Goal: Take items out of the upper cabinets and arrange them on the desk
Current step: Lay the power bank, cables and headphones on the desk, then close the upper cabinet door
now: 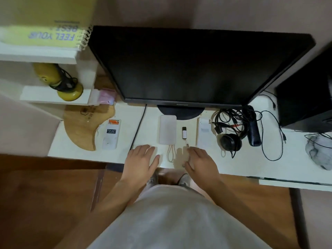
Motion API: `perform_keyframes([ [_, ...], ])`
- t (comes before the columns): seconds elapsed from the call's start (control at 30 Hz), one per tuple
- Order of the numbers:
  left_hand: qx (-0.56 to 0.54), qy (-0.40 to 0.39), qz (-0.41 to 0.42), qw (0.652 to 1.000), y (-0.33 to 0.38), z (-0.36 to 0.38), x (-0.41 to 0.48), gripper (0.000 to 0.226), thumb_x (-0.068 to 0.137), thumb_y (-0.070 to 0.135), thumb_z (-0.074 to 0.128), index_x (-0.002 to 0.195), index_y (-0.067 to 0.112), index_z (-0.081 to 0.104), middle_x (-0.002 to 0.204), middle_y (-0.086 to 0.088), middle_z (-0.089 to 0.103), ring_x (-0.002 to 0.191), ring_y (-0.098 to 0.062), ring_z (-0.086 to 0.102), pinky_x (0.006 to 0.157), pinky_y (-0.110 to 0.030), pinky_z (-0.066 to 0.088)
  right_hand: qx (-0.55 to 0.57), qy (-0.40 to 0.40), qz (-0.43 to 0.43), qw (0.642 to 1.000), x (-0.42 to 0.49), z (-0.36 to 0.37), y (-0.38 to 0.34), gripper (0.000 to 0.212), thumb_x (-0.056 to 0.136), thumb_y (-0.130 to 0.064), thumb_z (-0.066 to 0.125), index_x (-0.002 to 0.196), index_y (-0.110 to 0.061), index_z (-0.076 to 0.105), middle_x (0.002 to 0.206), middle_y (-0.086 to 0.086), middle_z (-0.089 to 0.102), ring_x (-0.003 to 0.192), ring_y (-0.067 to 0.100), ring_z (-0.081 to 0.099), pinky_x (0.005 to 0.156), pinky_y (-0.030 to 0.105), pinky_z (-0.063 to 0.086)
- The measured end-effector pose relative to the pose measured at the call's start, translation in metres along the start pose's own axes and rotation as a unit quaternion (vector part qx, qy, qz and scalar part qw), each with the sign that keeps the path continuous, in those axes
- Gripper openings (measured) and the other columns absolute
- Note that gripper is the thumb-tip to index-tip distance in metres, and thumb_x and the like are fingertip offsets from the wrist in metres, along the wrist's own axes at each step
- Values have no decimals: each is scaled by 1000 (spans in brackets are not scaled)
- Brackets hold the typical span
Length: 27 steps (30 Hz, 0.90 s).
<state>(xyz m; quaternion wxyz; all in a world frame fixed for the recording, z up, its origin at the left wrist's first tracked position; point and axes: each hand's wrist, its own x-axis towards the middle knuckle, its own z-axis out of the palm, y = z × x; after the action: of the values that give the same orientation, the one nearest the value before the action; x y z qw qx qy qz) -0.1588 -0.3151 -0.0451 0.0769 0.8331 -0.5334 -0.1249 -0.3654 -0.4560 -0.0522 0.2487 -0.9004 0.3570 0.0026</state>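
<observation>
Standing at white desk (pixel 242 164), black flat monitor (pixel 197 65) as reference.

- In front of the monitor's stand: white rectangular power bank (pixel 168 131) with a looped pale cord (pixel 170 153), and just right of it a small white-and-black USB adapter (pixel 184 133) on a short lead.
- Further right of the stand: flat white packet (pixel 203 133), then black headphones (pixel 230 141) tangled in cables.
- Below the monitor's left corner: white slim remote-like unit with orange label (pixel 111 133), beside a curved wooden board (pixel 84 126).
- Left hand (pixel 142 159): flat on the desk front of the monitor, fingers straight, released, grasping nothing.
- Right hand (pixel 201 160): fingers spread and relaxed, tips just beside the adapter's lead end. Appears released; contact with the lead unclear.

Step, as judged: arranging, squaring the row in front of the monitor.

Next move likely calls for straightening the adapter lead, or a reach upward for another item. The upper cabinets are out of view.
</observation>
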Motion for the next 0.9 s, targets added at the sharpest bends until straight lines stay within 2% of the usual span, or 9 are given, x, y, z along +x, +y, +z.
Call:
perform_keyframes([
  [0.07,11,0,-16,1000,2,-3,-17,50,99,48,37,125,17,66,126,-3,67,117,-25,60,96,-41,48,2,6,-15,1000,-10,5,-2,45,89,-27,57,131,-11,61,125,6,66,112,28,62,84,42,58],
  [0.17,22,-6,-50,999,2,-6,-45,47,98,48,40,124,18,66,125,-3,67,117,-26,61,95,-42,49,4,-28,-39,999,-11,12,-8,47,91,-33,54,134,-14,59,130,3,63,117,27,59,90,41,55],
  [0.3,37,-4,-75,997,-4,-16,-77,46,98,46,40,119,16,67,120,-4,68,109,-27,63,90,-41,50,0,-41,-91,995,4,16,-19,33,90,-31,61,120,-16,62,123,5,65,109,30,60,86,40,54],
  [0.37,32,-4,-85,996,-6,-21,-89,48,98,47,38,124,16,65,125,-4,66,114,-26,61,93,-41,49,-17,-42,-95,994,11,13,-26,28,92,-33,61,115,-16,60,120,5,65,108,29,58,87,39,51],
  [0.5,20,-23,-86,996,-7,-23,-98,59,99,52,30,135,16,59,134,-5,63,122,-27,57,101,-41,45,-16,-8,-65,998,8,1,-37,38,95,-38,53,125,-14,56,124,7,63,112,29,55,92,39,48],
  [0.6,14,-30,-50,998,-2,-21,-93,60,99,53,28,134,16,59,134,-4,63,123,-26,57,102,-42,45,-5,16,-40,999,-15,-6,-42,40,97,-36,54,129,-13,55,127,7,61,117,29,53,94,39,46],
  [0.7,4,-23,25,999,5,-20,-86,57,99,50,31,127,14,65,131,-7,65,122,-27,58,102,-43,47,11,45,11,999,-51,-6,-42,44,97,-35,57,135,-13,55,134,6,60,125,27,50,98,39,45],
  [0.77,11,-25,75,997,13,-21,-85,55,99,50,33,125,15,66,130,-7,65,121,-27,58,101,-42,47,15,76,60,995,-84,-1,-41,45,96,-36,57,135,-14,56,134,5,61,125,26,52,99,39,46],
  [0.9,22,-43,183,982,39,-18,-94,54,99,50,32,127,15,64,130,-5,64,120,-27,58,99,-42,46,23,132,181,974,-175,17,-46,51,92,-43,47,132,-14,59,129,5,63,120,27,56,94,38,50],
])
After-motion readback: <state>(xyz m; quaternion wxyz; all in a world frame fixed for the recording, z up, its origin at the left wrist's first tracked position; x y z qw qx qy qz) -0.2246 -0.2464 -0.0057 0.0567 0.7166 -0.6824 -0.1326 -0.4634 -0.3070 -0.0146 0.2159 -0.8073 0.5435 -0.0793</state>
